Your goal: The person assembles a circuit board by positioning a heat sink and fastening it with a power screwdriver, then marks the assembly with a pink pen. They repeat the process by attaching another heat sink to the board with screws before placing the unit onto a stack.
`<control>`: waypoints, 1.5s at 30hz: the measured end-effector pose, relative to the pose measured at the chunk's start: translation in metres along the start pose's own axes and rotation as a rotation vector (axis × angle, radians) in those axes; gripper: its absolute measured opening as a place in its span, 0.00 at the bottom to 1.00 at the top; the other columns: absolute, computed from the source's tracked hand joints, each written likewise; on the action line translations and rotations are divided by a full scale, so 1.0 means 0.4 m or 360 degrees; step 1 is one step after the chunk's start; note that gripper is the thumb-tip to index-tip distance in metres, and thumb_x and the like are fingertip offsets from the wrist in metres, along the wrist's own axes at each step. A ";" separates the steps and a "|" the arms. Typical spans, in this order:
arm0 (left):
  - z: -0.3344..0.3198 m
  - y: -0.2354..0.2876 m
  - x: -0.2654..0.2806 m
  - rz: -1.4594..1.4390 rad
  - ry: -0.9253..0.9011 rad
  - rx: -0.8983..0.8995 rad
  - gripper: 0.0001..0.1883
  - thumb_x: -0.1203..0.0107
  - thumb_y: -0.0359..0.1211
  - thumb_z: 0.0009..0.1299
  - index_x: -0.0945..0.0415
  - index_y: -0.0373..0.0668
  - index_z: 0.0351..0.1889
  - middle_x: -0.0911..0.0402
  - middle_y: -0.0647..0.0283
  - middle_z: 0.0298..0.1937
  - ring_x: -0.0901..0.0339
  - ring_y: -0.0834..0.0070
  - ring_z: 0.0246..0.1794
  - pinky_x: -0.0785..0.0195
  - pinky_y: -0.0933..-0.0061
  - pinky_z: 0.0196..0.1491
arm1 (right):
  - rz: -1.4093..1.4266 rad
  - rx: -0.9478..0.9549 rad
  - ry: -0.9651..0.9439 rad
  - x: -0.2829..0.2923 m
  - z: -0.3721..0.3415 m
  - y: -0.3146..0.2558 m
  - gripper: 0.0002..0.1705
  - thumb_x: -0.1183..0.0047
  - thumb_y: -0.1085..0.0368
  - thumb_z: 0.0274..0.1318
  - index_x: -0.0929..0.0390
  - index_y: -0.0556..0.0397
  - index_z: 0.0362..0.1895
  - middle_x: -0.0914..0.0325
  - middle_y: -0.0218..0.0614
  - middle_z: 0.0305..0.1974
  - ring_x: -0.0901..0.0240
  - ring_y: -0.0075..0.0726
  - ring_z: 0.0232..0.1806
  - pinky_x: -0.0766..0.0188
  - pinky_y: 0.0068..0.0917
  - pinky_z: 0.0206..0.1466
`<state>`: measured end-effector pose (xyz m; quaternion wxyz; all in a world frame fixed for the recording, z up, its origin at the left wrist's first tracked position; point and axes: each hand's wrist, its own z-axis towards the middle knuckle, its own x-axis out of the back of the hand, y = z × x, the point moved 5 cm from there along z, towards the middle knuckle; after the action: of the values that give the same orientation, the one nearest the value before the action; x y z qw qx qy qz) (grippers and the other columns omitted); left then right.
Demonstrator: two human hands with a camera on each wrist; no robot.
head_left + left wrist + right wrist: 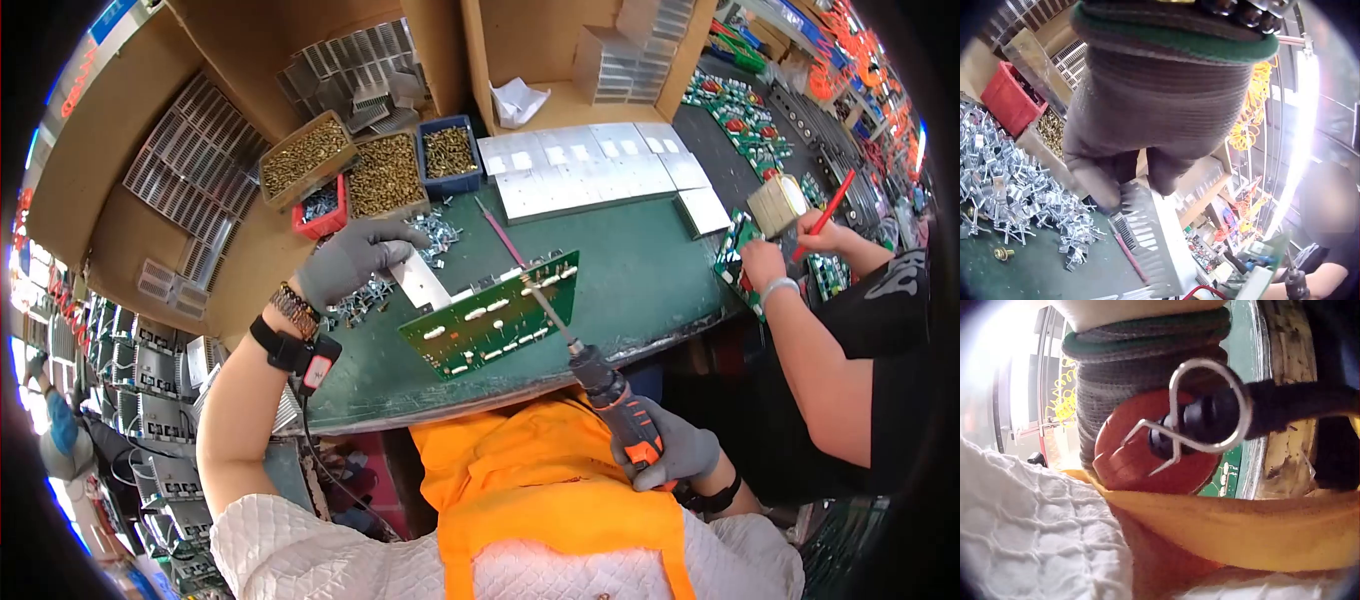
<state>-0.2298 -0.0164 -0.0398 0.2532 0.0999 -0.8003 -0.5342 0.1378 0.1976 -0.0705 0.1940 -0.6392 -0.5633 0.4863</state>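
Note:
My gloved left hand (358, 262) pinches a silver finned heat sink (420, 282) between thumb and fingers; its fins (1141, 231) show in the left wrist view. The heat sink stands along the upper edge of a green circuit board (490, 320), which is tilted up over the bench's front. In my gloved right hand (685, 445) I grip an electric screwdriver (615, 400), its long bit pointing up-left and overlapping the board's right part. The right wrist view shows the tool's red end (1160, 459) with a wire hook and black cable.
Loose metal clips (440, 235) lie beyond the left hand. Screw bins (385, 175) and a red bin (322, 208) stand behind them. Silver heat sinks (590, 175) line the back, and a purple-handled screwdriver (500, 232) lies nearby. At right, another person's hands (765, 262) handle a board.

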 end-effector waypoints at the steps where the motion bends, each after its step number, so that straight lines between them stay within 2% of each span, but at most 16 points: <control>1: 0.012 -0.015 0.001 -0.0005 -0.0065 -0.0032 0.11 0.49 0.31 0.73 0.21 0.39 0.49 0.22 0.71 0.33 0.26 0.85 0.32 0.31 0.81 0.37 | -0.0093 -0.0058 0.0042 -0.007 -0.002 -0.001 0.54 0.27 0.72 0.33 0.45 0.54 0.66 0.26 0.35 0.42 0.27 0.27 0.39 0.27 0.27 0.43; 9: 0.023 -0.010 -0.034 0.0096 -0.0410 -0.0058 0.13 0.52 0.30 0.73 0.22 0.38 0.51 0.19 0.68 0.41 0.24 0.83 0.37 0.26 0.79 0.40 | -0.0460 -0.0447 -0.0025 -0.068 0.001 -0.041 0.52 0.26 0.60 0.36 0.43 0.54 0.66 0.30 0.34 0.42 0.31 0.28 0.39 0.29 0.25 0.44; 13: 0.008 -0.020 -0.048 0.0153 -0.0431 0.0016 0.13 0.51 0.32 0.73 0.22 0.37 0.51 0.19 0.66 0.42 0.23 0.82 0.38 0.25 0.79 0.40 | -0.0405 -0.0461 0.0129 -0.089 0.003 -0.045 0.46 0.27 0.67 0.35 0.39 0.55 0.61 0.30 0.31 0.40 0.31 0.24 0.36 0.28 0.25 0.42; 15: -0.005 -0.014 -0.063 -0.0037 -0.0528 0.0081 0.14 0.48 0.36 0.73 0.25 0.39 0.52 0.22 0.70 0.39 0.25 0.84 0.37 0.28 0.80 0.39 | -0.0414 -0.0447 0.0103 -0.089 0.002 -0.027 0.52 0.27 0.56 0.38 0.44 0.54 0.66 0.30 0.36 0.43 0.30 0.28 0.38 0.28 0.25 0.43; 20: 0.006 0.000 -0.073 0.0111 -0.0454 -0.0029 0.15 0.47 0.38 0.73 0.26 0.42 0.53 0.24 0.68 0.42 0.25 0.83 0.37 0.27 0.80 0.39 | -0.0341 -0.0484 0.0102 -0.118 -0.007 -0.034 0.53 0.27 0.55 0.39 0.46 0.55 0.67 0.30 0.36 0.42 0.30 0.27 0.37 0.28 0.25 0.42; 22: 0.014 0.001 -0.073 0.0044 -0.0547 0.0059 0.11 0.51 0.32 0.73 0.26 0.39 0.50 0.22 0.64 0.44 0.21 0.77 0.38 0.22 0.76 0.39 | -0.0410 -0.0511 0.0137 -0.125 -0.007 -0.040 0.52 0.28 0.55 0.39 0.45 0.55 0.66 0.30 0.35 0.40 0.30 0.27 0.36 0.27 0.25 0.41; 26: 0.026 -0.035 -0.074 -0.0107 -0.0530 0.0173 0.10 0.53 0.33 0.74 0.25 0.40 0.48 0.21 0.64 0.42 0.20 0.76 0.39 0.23 0.78 0.38 | -0.0317 -0.0506 0.0117 -0.137 -0.011 -0.035 0.51 0.28 0.56 0.40 0.44 0.54 0.65 0.30 0.34 0.39 0.29 0.27 0.35 0.27 0.24 0.39; 29: 0.031 -0.054 -0.088 -0.0076 -0.0617 0.0229 0.13 0.53 0.39 0.74 0.24 0.42 0.47 0.21 0.65 0.42 0.21 0.77 0.41 0.25 0.77 0.41 | -0.0258 -0.0526 0.0112 -0.145 -0.013 -0.046 0.49 0.29 0.56 0.40 0.44 0.54 0.64 0.30 0.33 0.38 0.30 0.26 0.34 0.28 0.23 0.38; 31: 0.016 -0.009 -0.102 0.0398 -0.0564 0.0131 0.18 0.53 0.46 0.73 0.24 0.42 0.48 0.20 0.67 0.43 0.23 0.80 0.43 0.28 0.76 0.45 | -0.0202 -0.0518 0.0103 -0.151 -0.011 -0.041 0.49 0.29 0.56 0.40 0.43 0.54 0.64 0.31 0.33 0.37 0.31 0.26 0.32 0.28 0.23 0.38; 34: -0.010 0.039 -0.110 0.0000 -0.0726 0.0179 0.24 0.49 0.49 0.73 0.25 0.34 0.50 0.25 0.70 0.36 0.30 0.85 0.39 0.32 0.80 0.42 | -0.0258 -0.0491 0.0116 -0.139 -0.010 -0.028 0.48 0.29 0.57 0.40 0.43 0.54 0.63 0.31 0.33 0.37 0.31 0.26 0.32 0.28 0.23 0.37; 35: 0.024 -0.012 -0.117 0.0300 -0.1015 0.0294 0.38 0.49 0.59 0.69 0.30 0.31 0.58 0.23 0.61 0.47 0.30 0.79 0.50 0.35 0.73 0.56 | -0.0261 -0.0483 0.0118 -0.141 -0.010 -0.029 0.48 0.29 0.57 0.40 0.43 0.54 0.63 0.31 0.33 0.37 0.31 0.26 0.32 0.28 0.23 0.37; 36: 0.009 0.005 -0.123 0.0311 -0.1009 0.0282 0.38 0.49 0.59 0.69 0.30 0.31 0.58 0.23 0.61 0.47 0.30 0.79 0.50 0.35 0.73 0.56 | -0.0192 -0.0493 0.0114 -0.145 -0.011 -0.032 0.47 0.29 0.57 0.40 0.42 0.54 0.63 0.31 0.32 0.37 0.31 0.25 0.32 0.28 0.23 0.37; 38: -0.032 0.063 -0.143 0.0277 -0.0872 -0.0010 0.33 0.49 0.58 0.69 0.29 0.44 0.62 0.22 0.64 0.50 0.27 0.77 0.50 0.31 0.73 0.52 | -0.0126 -0.0491 0.0115 -0.152 -0.014 -0.039 0.47 0.29 0.57 0.40 0.42 0.54 0.62 0.31 0.32 0.37 0.31 0.25 0.32 0.28 0.23 0.37; 40: -0.010 0.044 -0.136 0.0440 -0.0884 -0.0042 0.37 0.50 0.60 0.67 0.33 0.45 0.66 0.23 0.65 0.48 0.28 0.78 0.47 0.31 0.73 0.47 | -0.0110 -0.0524 0.0142 -0.155 -0.017 -0.040 0.46 0.29 0.57 0.40 0.41 0.54 0.61 0.32 0.32 0.37 0.31 0.25 0.32 0.29 0.23 0.37; 42: -0.012 0.026 -0.123 0.0633 -0.0837 0.0193 0.40 0.51 0.65 0.64 0.31 0.43 0.63 0.24 0.67 0.44 0.30 0.79 0.41 0.33 0.75 0.40 | -0.0151 -0.0489 0.0129 -0.152 -0.010 -0.038 0.46 0.29 0.57 0.40 0.41 0.54 0.61 0.32 0.32 0.37 0.32 0.25 0.32 0.29 0.23 0.37; 45: -0.011 0.027 -0.123 0.0614 -0.0838 0.0157 0.41 0.53 0.68 0.62 0.28 0.42 0.58 0.26 0.68 0.40 0.32 0.81 0.36 0.36 0.77 0.35 | -0.0214 -0.0476 0.0117 -0.152 -0.006 -0.043 0.46 0.29 0.57 0.40 0.41 0.54 0.61 0.32 0.32 0.37 0.32 0.25 0.32 0.29 0.23 0.37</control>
<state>-0.1844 0.0057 -0.0436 0.1291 -0.1828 -0.8674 -0.4445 0.1373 0.1480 -0.0313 0.1493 -0.6392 -0.6634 0.3591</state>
